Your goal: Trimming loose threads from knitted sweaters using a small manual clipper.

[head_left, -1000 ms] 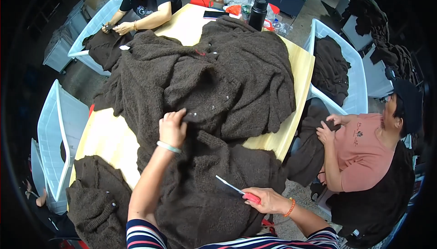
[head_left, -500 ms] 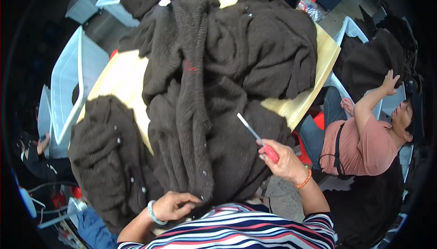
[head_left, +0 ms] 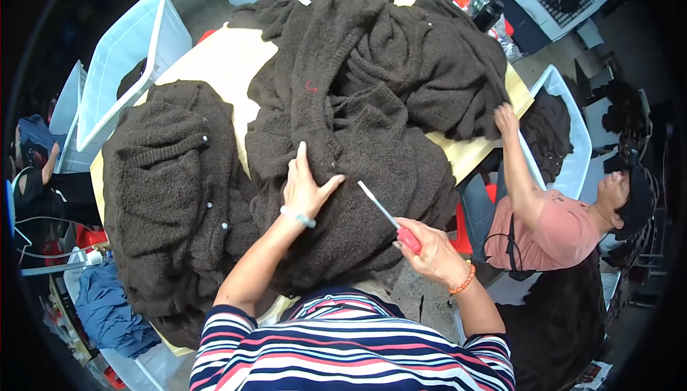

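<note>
A dark brown fuzzy knit cardigan (head_left: 372, 198) is spread over the table in front of me, with a small red stitched mark on its long ribbed band (head_left: 320, 115). My left hand (head_left: 306, 189) rests on that band, thumb and forefinger spread apart, gripping nothing. In my right hand (head_left: 433, 251), closed round its red handle, is a screwdriver-like tool (head_left: 379, 203). Its thin metal shaft points up and left, the pale tip just over the cloth. To the left lies another brown knit garment (head_left: 168, 176), bunched up, with several shiny buttons down its edge.
A co-worker in a pink shirt (head_left: 547, 226) sits at the right, one hand on more brown knitwear at the pale wooden table's (head_left: 215, 55) edge. White plastic bins (head_left: 107, 98) stand left and right. Blue cloth (head_left: 111, 305) fills a bin at lower left. Dark bottles (head_left: 488, 15) stand at the back.
My left hand has moved from the cardigan's near edge up along the band. The view has shifted. The co-worker's hand has moved from the bin to the table edge. My right hand keeps the tool.
</note>
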`<state>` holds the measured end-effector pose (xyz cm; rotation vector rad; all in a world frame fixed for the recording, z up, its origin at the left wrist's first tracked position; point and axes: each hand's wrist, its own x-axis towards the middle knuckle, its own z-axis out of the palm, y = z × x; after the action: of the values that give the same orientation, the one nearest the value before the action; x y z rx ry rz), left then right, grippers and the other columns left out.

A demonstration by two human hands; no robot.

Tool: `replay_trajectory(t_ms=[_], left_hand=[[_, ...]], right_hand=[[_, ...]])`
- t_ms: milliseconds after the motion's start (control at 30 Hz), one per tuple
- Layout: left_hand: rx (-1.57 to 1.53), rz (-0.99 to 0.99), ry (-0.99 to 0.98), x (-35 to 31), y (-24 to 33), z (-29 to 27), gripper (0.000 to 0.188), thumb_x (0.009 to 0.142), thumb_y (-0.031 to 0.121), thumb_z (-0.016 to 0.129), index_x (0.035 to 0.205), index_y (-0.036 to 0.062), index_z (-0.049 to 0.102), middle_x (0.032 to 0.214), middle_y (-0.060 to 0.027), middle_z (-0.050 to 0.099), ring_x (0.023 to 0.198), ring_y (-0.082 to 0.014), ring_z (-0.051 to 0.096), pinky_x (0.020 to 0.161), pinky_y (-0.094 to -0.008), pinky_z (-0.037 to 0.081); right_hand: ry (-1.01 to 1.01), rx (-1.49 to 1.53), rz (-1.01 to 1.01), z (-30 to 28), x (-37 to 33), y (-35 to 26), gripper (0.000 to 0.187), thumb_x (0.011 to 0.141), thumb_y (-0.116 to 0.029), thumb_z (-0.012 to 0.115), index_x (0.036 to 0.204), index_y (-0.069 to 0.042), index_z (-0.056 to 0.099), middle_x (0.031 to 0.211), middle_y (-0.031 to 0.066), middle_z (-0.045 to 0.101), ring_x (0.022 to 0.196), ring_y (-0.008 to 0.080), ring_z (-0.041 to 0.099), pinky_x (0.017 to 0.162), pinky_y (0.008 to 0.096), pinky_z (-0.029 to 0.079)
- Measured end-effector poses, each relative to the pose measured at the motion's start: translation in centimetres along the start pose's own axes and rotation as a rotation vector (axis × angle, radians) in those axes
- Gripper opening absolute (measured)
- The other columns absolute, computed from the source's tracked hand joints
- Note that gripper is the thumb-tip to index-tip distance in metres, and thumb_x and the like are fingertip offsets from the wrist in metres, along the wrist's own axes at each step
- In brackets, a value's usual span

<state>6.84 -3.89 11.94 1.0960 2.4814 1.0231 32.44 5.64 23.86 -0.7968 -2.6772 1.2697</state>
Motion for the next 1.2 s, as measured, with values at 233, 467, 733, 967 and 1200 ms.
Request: replay_trajectory(t_ms=[233, 467, 733, 967, 1200], left_hand=[[-0.403, 0.058, -0.112, 4.0, -3.3, 3.5, 0.026, 0.080, 0.022, 0.074, 0.098, 0.0030, 0.072, 0.079, -0.0102, 0.068, 0.076, -0.0252, 0.066, 0.076, -0.0359, 0.052], [-1.044, -0.209, -0.206, 1.4, -4.4, 1.6, 0.013, 0.087, 0.005, 0.069, 0.098, -0.0034, 0.070, 0.086, -0.0004, 0.069, 0.076, -0.0084, 0.060, 0.070, -0.0237, 0.049], [-1.086, -0.225, -0.130, -0.4, -4.0, 2.0, 0.018, 0.091, 0.014, 0.068, 0.101, -0.0015, 0.066, 0.091, 0.0019, 0.066, 0.082, -0.0076, 0.057, 0.074, -0.0225, 0.046], [-0.929, -0.041, -0.189, -4.8, -3.8, 1.9, 0.030, 0.097, 0.013, 0.057, 0.123, -0.0022, 0.059, 0.114, -0.0050, 0.065, 0.105, -0.0116, 0.056, 0.094, -0.0269, 0.043], [-0.997, -0.094, -0.008, -4.8, -2.2, 2.2, 0.018, 0.090, 0.007, 0.066, 0.106, -0.0024, 0.067, 0.095, 0.0012, 0.069, 0.084, -0.0058, 0.057, 0.077, -0.0221, 0.047]], right_hand=[[0.043, -0.097, 0.002, 2.5, 1.3, -0.6, 0.038, 0.088, -0.021, 0.065, 0.120, -0.003, 0.056, 0.098, 0.0238, 0.067, 0.092, 0.0404, 0.065, 0.079, 0.0482, 0.053], [-0.121, -0.203, 0.202, 1.7, 3.5, -3.1, 0.029, 0.091, -0.028, 0.058, 0.109, -0.005, 0.061, 0.086, 0.0250, 0.067, 0.085, 0.0449, 0.065, 0.077, 0.0534, 0.052], [-0.241, -0.202, 0.186, 3.0, 3.2, -3.3, 0.032, 0.091, -0.028, 0.059, 0.114, -0.006, 0.060, 0.088, 0.0229, 0.068, 0.089, 0.0431, 0.065, 0.080, 0.0496, 0.052], [-0.184, -0.142, 0.192, 3.5, 0.5, -3.5, 0.031, 0.092, -0.027, 0.057, 0.116, -0.007, 0.058, 0.088, 0.0251, 0.067, 0.085, 0.0450, 0.065, 0.078, 0.0529, 0.052], [-0.235, -0.303, 0.278, 3.2, -0.5, -5.1, 0.028, 0.092, -0.030, 0.057, 0.113, -0.011, 0.059, 0.082, 0.0232, 0.068, 0.082, 0.0448, 0.065, 0.076, 0.0549, 0.051]])
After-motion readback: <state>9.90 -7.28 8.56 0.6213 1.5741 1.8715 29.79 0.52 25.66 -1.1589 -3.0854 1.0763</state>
